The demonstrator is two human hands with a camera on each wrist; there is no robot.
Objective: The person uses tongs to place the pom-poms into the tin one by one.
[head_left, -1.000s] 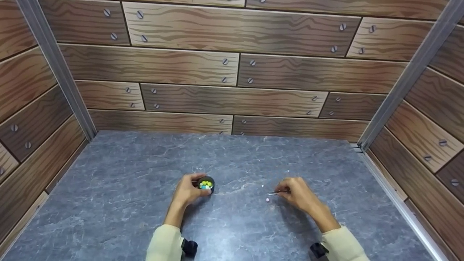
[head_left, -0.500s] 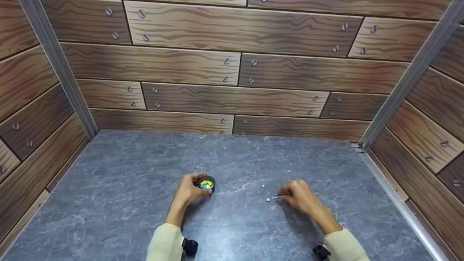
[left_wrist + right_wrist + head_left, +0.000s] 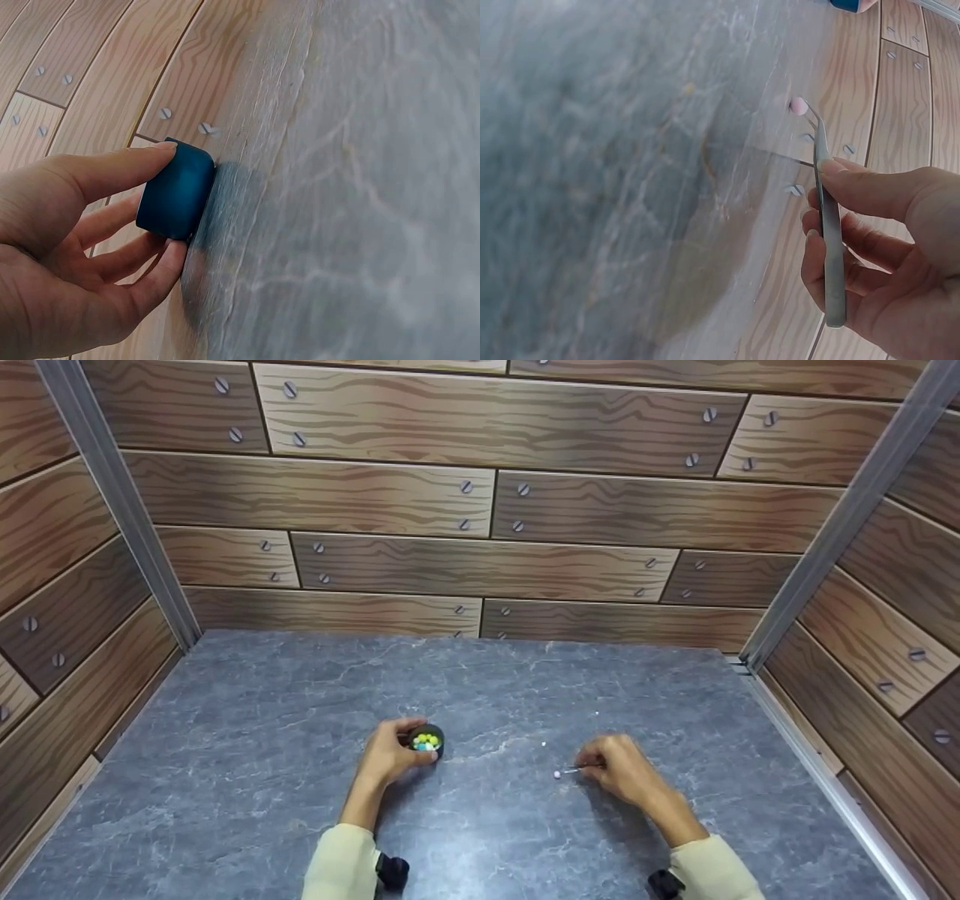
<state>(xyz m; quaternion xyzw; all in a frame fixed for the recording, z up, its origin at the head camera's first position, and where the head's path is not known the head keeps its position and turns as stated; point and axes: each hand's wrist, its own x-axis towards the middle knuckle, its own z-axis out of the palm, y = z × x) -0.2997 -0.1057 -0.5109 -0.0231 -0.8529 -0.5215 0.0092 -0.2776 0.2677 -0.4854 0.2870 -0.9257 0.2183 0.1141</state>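
My left hand (image 3: 391,754) grips a small round container (image 3: 178,191) on the table, thumb on one side and fingers on the other. It looks blue in the left wrist view and dark from above. Inside lie several yellow-green beads (image 3: 427,738), with blue and white ones beside them. On the right, my right hand (image 3: 619,765) pinches metal tweezers (image 3: 831,247) with a bent tip. The tweezers' tips are right at a pale pink bead (image 3: 799,106), low over the table.
Two tiny white specks, a nearer one (image 3: 544,744) and a farther one (image 3: 597,713), lie on the grey marbled table (image 3: 300,697). Wood-patterned walls (image 3: 480,502) with metal corner posts (image 3: 124,502) enclose the table at the back and sides.
My right hand has shifted slightly right and toward me, bringing the tweezers' tips from above the pink bead to its right side. The left hand and container have stayed put.
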